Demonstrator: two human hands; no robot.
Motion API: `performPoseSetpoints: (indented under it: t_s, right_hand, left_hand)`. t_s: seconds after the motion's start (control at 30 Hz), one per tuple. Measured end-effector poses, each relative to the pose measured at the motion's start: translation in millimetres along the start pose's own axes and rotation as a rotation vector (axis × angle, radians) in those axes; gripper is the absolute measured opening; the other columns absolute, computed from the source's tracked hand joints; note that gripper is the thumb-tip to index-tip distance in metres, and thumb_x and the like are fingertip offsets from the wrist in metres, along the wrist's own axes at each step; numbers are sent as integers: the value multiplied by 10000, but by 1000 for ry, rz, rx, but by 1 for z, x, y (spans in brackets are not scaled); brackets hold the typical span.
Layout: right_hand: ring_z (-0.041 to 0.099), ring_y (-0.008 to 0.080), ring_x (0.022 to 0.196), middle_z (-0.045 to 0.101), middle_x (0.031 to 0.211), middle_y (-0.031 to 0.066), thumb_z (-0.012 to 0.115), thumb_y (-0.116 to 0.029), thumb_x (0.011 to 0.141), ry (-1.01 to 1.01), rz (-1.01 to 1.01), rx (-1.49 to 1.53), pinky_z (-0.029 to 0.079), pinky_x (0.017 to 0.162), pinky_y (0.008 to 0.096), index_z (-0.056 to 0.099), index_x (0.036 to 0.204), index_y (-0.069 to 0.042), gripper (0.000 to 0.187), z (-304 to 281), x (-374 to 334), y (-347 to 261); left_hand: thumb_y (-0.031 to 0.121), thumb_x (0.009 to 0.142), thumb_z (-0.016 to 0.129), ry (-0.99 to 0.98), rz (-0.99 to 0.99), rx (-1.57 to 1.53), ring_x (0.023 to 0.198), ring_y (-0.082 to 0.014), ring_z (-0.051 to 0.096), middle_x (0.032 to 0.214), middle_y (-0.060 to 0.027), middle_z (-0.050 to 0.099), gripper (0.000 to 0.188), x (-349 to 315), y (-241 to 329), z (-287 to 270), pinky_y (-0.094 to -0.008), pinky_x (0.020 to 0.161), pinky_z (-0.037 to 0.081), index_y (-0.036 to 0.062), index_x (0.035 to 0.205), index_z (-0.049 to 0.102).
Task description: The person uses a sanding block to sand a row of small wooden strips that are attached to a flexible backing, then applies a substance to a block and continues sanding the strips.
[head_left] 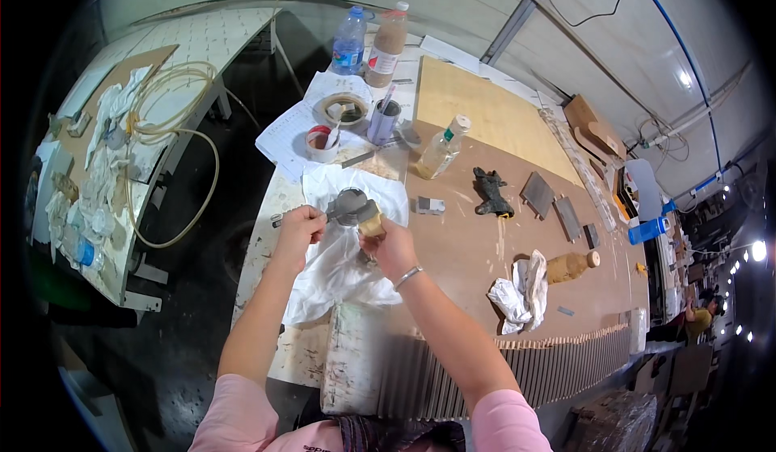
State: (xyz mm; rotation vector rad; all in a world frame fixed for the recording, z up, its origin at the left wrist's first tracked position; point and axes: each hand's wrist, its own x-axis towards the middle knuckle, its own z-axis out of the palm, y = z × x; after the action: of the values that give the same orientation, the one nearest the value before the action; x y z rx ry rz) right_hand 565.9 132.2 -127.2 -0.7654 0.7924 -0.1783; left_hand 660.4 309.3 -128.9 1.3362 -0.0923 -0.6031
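Observation:
My left hand [302, 232] is closed in a pinch on a thin dark tool, mostly hidden by the fingers, that reaches toward a round grey container [351, 201]. My right hand [391, 247] grips a small scraper-like piece [371, 221], yellowish below and dark grey above, right beside the container. Under both hands spreads a crumpled white cloth [315, 288]. Just right of it lies a small grey-and-white block [429, 206]. Beyond the cloth are a red-and-white cup [321, 146] with a stick in it and a long flat metal blade [364, 157].
Tape roll [343, 98], tin [383, 122] and tall bottles [349, 42] stand at the back. A clear bottle [440, 151], black glove [491, 193], grey blocks [537, 195], rag [520, 292] and lying bottle [572, 267] occupy the brown board. Grey strips [501, 371] line the near edge.

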Motion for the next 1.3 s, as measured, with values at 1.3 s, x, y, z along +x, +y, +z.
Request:
performPoseSetpoints:
  t_s: [1.3]
  right_hand:
    - [684,279,757,673,968,198,461,-180,1048,-67,-86,-48,600,680,385,568,1136,112,323,6,-19,1]
  left_hand:
    - [59,961,618,-22,130,34,663,-66,484,749,12,583,69,-17,-23,20,-231,622,396,51,892,618]
